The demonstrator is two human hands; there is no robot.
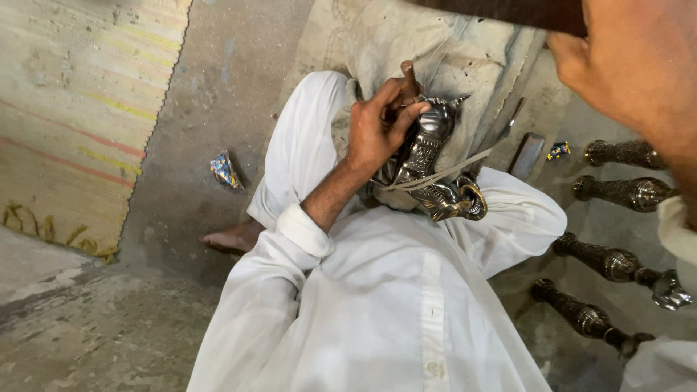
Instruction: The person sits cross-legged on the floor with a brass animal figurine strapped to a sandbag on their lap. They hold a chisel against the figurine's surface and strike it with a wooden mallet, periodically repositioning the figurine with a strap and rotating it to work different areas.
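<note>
Left hand (377, 131): fingers curled shut round a small wooden-handled tool (408, 78), its tip pressed to the ornate metal piece (428, 156).
Right hand (624, 58): raised near the camera, closed on a dark wooden handle (508, 11) — what is at its end is out of view.
Metal piece: rests on the lap against a grey cloth (435, 51), bound by a pale strap (435, 178).
Progress: relief already covers the piece — how much remains I cannot tell.
Floor: four similar metal legs (617, 192) lie at the right.
</note>
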